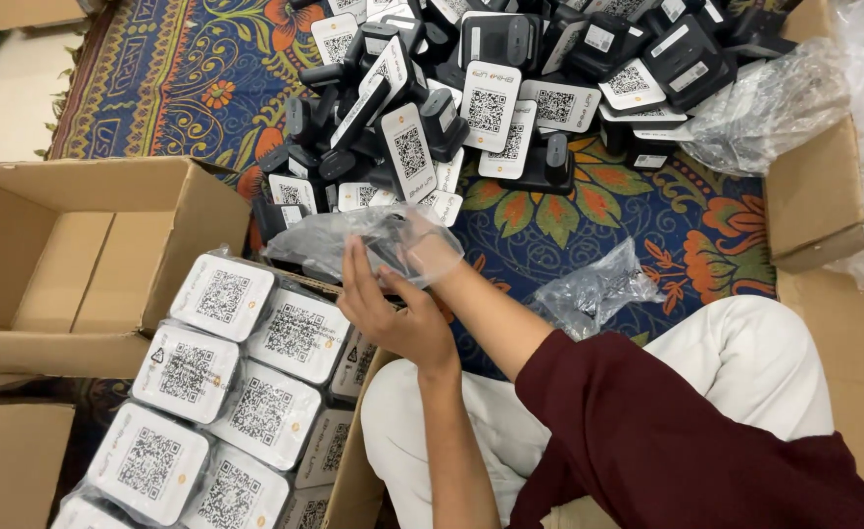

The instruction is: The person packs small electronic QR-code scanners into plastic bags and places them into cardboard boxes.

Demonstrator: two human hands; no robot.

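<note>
A clear plastic bag (329, 240) is held up in front of me over the rug, with a black device (385, 253) partly inside it. My left hand (393, 313) grips the bag and the device from below, fingers pointing up. My right hand (434, 250) is pushed into the bag's mouth, covered by the plastic, and closed around the device. Just beyond my hands lies a pile of black devices with white code-printed faces (471, 98).
An open cardboard box (275, 269) at lower left holds several bagged devices, white faces up. An empty cardboard box (79, 255) stands to its left. A crumpled bag (598, 289) lies on the patterned rug (549, 240). More plastic (775, 108) and cardboard (814, 196) sit at the right.
</note>
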